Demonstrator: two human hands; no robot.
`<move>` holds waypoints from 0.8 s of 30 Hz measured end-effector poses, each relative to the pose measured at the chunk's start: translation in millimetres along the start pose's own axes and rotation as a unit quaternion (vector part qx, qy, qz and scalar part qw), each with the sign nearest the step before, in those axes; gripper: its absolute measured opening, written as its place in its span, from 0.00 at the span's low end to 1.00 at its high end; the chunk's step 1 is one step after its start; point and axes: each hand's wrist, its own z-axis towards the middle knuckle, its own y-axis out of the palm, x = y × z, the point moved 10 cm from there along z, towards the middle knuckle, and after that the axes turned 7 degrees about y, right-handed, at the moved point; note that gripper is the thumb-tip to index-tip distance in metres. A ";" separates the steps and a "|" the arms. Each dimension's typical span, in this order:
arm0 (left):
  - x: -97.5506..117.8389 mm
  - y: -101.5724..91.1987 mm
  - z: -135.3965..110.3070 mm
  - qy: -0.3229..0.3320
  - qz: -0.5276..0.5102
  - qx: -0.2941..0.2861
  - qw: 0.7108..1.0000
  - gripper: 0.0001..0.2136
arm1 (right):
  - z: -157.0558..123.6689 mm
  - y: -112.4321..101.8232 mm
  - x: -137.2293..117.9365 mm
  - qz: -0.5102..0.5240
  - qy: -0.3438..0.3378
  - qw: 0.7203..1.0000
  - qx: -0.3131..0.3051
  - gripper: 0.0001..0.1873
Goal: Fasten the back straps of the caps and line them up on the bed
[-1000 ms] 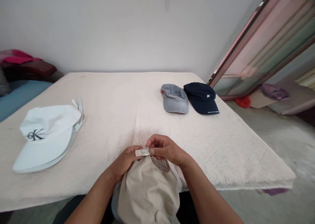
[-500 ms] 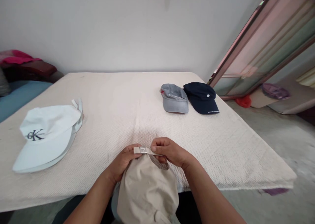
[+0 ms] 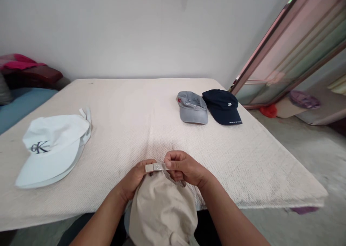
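Observation:
A beige cap (image 3: 163, 210) hangs at the near edge of the table, its back strap turned up toward me. Across its top runs the strap with a silver metal buckle (image 3: 159, 166). My left hand (image 3: 135, 177) is closed on the strap end and cap edge, left of the buckle. Thumb and fingers of my right hand (image 3: 183, 166) pinch the strap just right of the buckle. Part of the cap's rear opening shows below the right fingers; the brim is mostly hidden.
White caps (image 3: 54, 145), one over another, lie at the left of the cloth-covered table (image 3: 129, 112). A grey cap (image 3: 192, 109) and a navy cap (image 3: 223, 107) sit side by side at the far right. Behind rises a white wall (image 3: 135, 33); a sliding door (image 3: 283, 51) stands right.
My right hand has shifted slightly left along the strap, closer to the buckle. Both hands keep hold of the beige cap; the other caps stay in place.

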 end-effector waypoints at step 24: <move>-3.6 6.5 0.8 0.022 0.000 -0.046 0.999 0.04 | 2.7 13.0 1.1 -0.001 -0.003 0.999 -0.036 0.14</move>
